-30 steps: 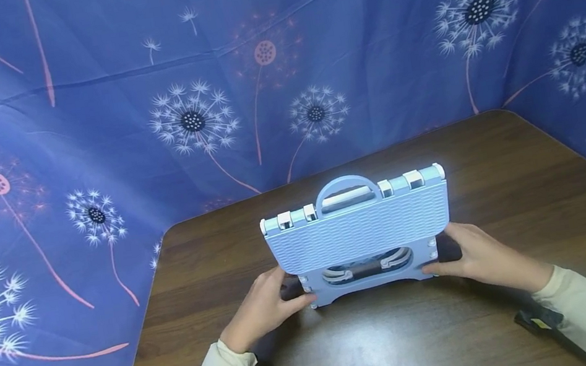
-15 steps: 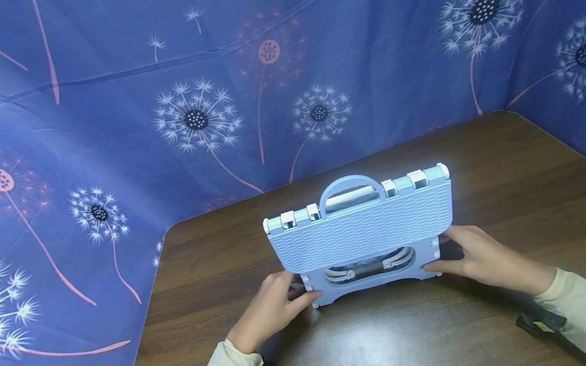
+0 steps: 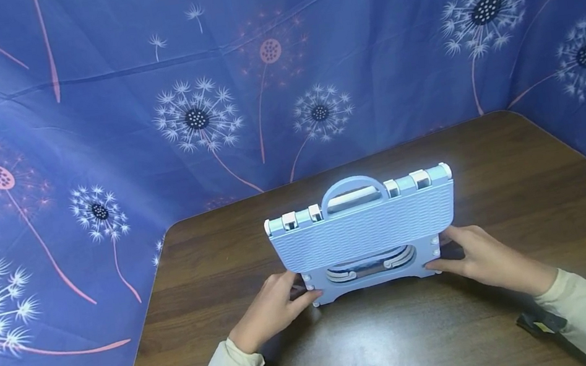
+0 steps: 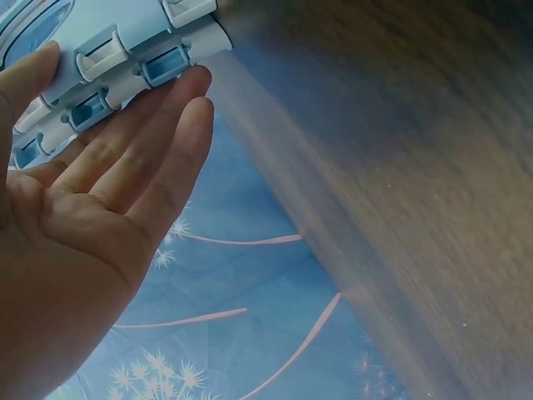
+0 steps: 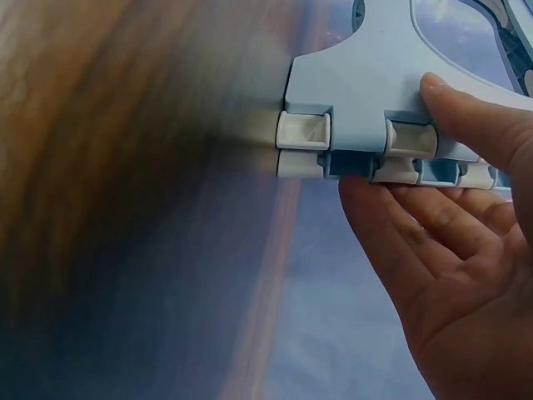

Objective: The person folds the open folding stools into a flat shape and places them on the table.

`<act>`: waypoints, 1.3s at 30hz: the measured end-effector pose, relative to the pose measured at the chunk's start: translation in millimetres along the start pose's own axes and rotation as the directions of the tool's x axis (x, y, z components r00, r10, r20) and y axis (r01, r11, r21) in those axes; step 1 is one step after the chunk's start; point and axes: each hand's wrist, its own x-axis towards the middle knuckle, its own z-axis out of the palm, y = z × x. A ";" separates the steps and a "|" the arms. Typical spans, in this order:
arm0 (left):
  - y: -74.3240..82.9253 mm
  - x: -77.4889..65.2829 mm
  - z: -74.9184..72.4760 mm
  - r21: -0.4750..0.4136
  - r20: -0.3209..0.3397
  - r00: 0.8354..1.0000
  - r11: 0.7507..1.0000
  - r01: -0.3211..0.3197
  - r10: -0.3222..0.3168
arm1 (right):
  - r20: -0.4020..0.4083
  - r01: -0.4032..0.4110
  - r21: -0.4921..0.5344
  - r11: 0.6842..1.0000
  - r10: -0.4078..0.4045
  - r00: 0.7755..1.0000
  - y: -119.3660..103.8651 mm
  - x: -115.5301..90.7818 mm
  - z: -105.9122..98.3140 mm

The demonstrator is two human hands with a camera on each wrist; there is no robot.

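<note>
A light blue folding step stool [image 3: 367, 232] with a woven-textured top and an arched carry handle [image 3: 351, 190] stands partly folded on the table, its top panel slanting towards me. My left hand [image 3: 268, 308] holds the stool's left side low down, thumb at the front of the leg panel. In the left wrist view its fingers [image 4: 162, 158] lie along the white-and-blue hinges [image 4: 104, 62]. On the opposite side, my right hand [image 3: 486, 259] grips the lower leg panel [image 5: 354, 92], thumb on the face and fingers [image 5: 441, 225] against the hinged edge.
The brown wooden table [image 3: 212, 250] extends around the stool. A blue dandelion-print cloth [image 3: 257, 88] hangs behind it and at both sides. A small black object [image 3: 540, 323] is at the right sleeve, partly hidden.
The head view has shifted very slightly, and the left thumb sits marginally closer in on the stool's leg. The stool and right hand look otherwise unchanged.
</note>
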 end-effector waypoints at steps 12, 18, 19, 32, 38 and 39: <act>-1.3 -0.2 2.1 0.027 -0.006 1.000 0.999 -0.024 0.024 | -0.007 0.025 0.029 0.999 -0.024 1.000 -4.0 0.6 -0.8; -2.5 -0.7 2.9 0.042 -0.012 0.999 0.998 -0.043 0.044 | -0.001 0.015 0.033 0.999 -0.015 1.000 -3.4 0.5 -0.5; -2.6 -0.6 3.2 0.049 -0.015 0.999 0.998 -0.046 0.047 | -0.001 0.015 0.031 0.999 -0.015 1.000 -3.1 0.5 -0.3; -4.4 0.4 3.6 0.102 -0.048 0.985 0.982 -0.157 0.163 | -0.018 0.061 0.031 0.998 -0.060 0.998 0.1 0.0 0.8; -1.6 0.6 2.3 0.034 -0.013 0.993 0.992 -0.117 0.118 | -0.010 0.064 0.048 0.997 -0.063 0.998 -0.3 0.0 1.0; -1.3 0.7 2.2 0.014 -0.005 0.994 0.994 -0.109 0.109 | -0.010 0.064 0.048 0.997 -0.064 0.998 -0.3 -0.3 1.3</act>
